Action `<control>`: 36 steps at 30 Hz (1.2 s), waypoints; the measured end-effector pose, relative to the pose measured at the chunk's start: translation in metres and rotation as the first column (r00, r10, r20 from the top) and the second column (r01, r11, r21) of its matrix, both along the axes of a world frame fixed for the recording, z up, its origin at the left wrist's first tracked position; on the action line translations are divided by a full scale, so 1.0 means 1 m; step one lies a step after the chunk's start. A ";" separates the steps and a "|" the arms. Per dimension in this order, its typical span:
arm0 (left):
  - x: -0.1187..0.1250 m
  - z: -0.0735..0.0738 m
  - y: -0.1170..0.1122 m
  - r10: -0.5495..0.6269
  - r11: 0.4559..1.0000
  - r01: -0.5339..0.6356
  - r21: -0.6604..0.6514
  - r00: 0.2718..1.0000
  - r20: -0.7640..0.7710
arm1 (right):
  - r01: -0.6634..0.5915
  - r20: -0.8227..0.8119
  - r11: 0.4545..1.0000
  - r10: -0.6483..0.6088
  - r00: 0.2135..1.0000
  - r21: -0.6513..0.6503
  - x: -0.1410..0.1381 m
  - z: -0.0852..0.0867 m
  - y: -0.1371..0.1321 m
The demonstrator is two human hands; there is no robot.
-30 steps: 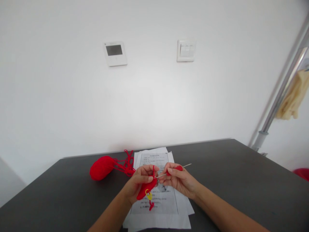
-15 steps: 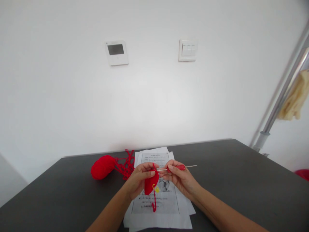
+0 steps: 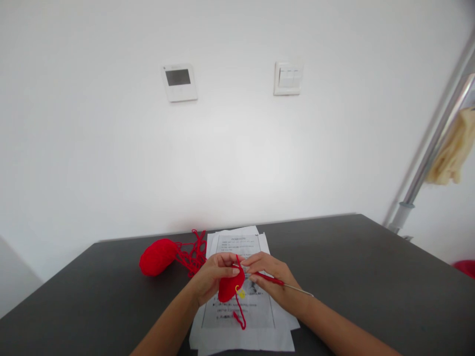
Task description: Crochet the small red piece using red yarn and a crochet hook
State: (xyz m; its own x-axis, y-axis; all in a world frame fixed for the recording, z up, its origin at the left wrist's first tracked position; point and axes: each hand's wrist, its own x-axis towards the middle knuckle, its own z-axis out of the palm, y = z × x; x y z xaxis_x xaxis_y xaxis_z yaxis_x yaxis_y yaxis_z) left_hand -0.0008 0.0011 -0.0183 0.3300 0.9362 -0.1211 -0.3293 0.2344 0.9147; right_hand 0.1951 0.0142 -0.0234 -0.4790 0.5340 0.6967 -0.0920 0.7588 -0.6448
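Note:
Pinched in my left hand (image 3: pixel 212 277) is a small red crocheted piece (image 3: pixel 228 288). A yellow stitch marker (image 3: pixel 240 292) hangs at its lower right edge, and a red yarn tail (image 3: pixel 241 316) dangles below. My right hand (image 3: pixel 276 279) is closed on a crochet hook (image 3: pixel 272 279) with a red handle; its bare metal end points down to the right over my wrist. The other end reaches toward the top of the crocheted piece, where a strand of red yarn passes. My fingertips hide the exact stitch.
A red yarn ball (image 3: pixel 159 257) lies left on the dark table (image 3: pixel 345 267), with loose tangled yarn (image 3: pixel 193 254) beside it. Printed sheets (image 3: pixel 256 336) lie beneath my hands. The white wall (image 3: pixel 237 148) rises behind the table.
The crochet hook has tilted, its free end swinging down to the right. My right hand has turned, its fingers now over the top of the crocheted piece. The yarn tail has swung slightly.

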 end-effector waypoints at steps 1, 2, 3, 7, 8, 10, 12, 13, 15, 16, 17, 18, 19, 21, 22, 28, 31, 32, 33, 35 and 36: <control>0.000 0.000 0.000 -0.004 1.000 0.004 0.007 1.000 -0.008 | 0.004 0.019 1.000 -0.004 1.000 0.023 0.000 0.000 0.001; 0.000 0.000 0.000 -0.006 1.000 0.006 0.013 1.000 -0.018 | 0.004 0.035 0.999 -0.005 0.999 0.042 0.000 0.000 0.002; 0.000 0.000 0.000 -0.007 1.000 0.007 0.017 1.000 -0.031 | -0.001 0.046 0.998 -0.002 0.999 0.061 -0.001 0.000 0.003; 0.001 0.001 0.000 -0.017 0.999 0.020 0.032 0.994 -0.110 | -0.017 0.084 0.994 0.008 0.996 0.104 -0.002 -0.004 0.006; 0.001 0.001 0.000 -0.021 0.999 0.026 0.043 0.991 -0.130 | -0.013 0.095 0.995 0.003 0.995 0.104 -0.003 -0.005 0.006; 0.001 0.001 0.000 -0.005 0.997 0.019 0.080 0.985 -0.172 | 0.007 0.105 0.995 -0.017 0.994 0.100 -0.002 -0.007 0.006; 0.002 0.001 0.001 0.042 0.992 -0.016 0.121 0.976 -0.213 | 0.037 0.109 0.995 -0.047 0.993 0.091 -0.001 -0.009 0.006; 0.003 0.001 0.002 0.071 0.990 -0.041 0.137 0.971 -0.230 | 0.056 0.114 0.995 -0.065 0.991 0.084 -0.001 -0.009 0.006; 0.005 0.000 0.003 0.128 0.983 -0.089 0.158 0.957 -0.260 | 0.091 0.124 0.994 -0.099 0.987 0.068 0.000 -0.010 0.005; 0.006 0.000 0.004 0.156 0.979 -0.112 0.170 0.948 -0.276 | 0.106 0.132 0.993 -0.113 0.985 0.061 0.000 -0.010 0.005; 0.008 -0.001 0.004 0.185 0.973 -0.132 0.190 0.938 -0.295 | 0.120 0.139 0.991 -0.127 0.982 0.057 0.000 -0.011 0.006; 0.009 -0.002 0.004 0.217 0.964 -0.151 0.219 0.924 -0.316 | 0.132 0.144 0.989 -0.140 0.980 0.060 0.000 -0.011 0.006; 0.010 -0.003 0.004 0.254 0.951 -0.171 0.256 0.906 -0.338 | 0.143 0.149 0.987 -0.152 0.977 0.067 -0.001 -0.011 0.006; 0.012 -0.007 0.004 0.344 0.916 -0.217 0.338 0.859 -0.380 | 0.160 0.163 0.983 -0.173 0.971 0.089 -0.002 -0.013 0.006; 0.014 -0.009 0.004 0.390 0.895 -0.240 0.376 0.830 -0.398 | 0.165 0.174 0.981 -0.180 0.968 0.100 -0.004 -0.014 0.006; 0.025 -0.015 0.000 0.415 0.890 -0.307 0.337 0.850 -0.324 | 0.186 0.212 0.973 -0.213 0.954 0.137 -0.008 -0.019 0.007; 0.030 -0.012 -0.004 0.255 0.959 -0.224 0.176 0.950 -0.181 | 0.205 0.202 0.969 -0.230 0.952 0.136 -0.009 -0.020 0.007; 0.030 -0.010 -0.005 0.205 0.973 -0.188 0.132 0.969 -0.136 | 0.213 0.195 0.968 -0.236 0.952 0.130 -0.009 -0.020 0.007; 0.030 -0.009 -0.006 0.162 0.984 -0.153 0.095 0.982 -0.098 | 0.218 0.189 0.968 -0.238 0.953 0.123 -0.009 -0.020 0.007; 0.029 -0.007 -0.008 0.088 0.996 -0.086 0.035 0.995 -0.052 | 0.211 0.182 0.972 -0.227 0.957 0.104 -0.010 -0.020 0.006; 0.028 -0.007 -0.008 0.051 0.999 -0.051 0.010 0.998 -0.041 | 0.201 0.181 0.975 -0.215 0.960 0.092 -0.010 -0.019 0.005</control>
State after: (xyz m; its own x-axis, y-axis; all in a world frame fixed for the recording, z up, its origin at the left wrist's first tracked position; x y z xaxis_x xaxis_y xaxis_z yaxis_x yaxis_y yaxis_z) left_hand 0.0270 -0.0072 -0.0250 0.2768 0.9528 -0.1249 -0.3022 0.2097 0.9299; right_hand 0.1851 0.0191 -0.0429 -0.4893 0.5874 0.6446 0.1912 0.7934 -0.5779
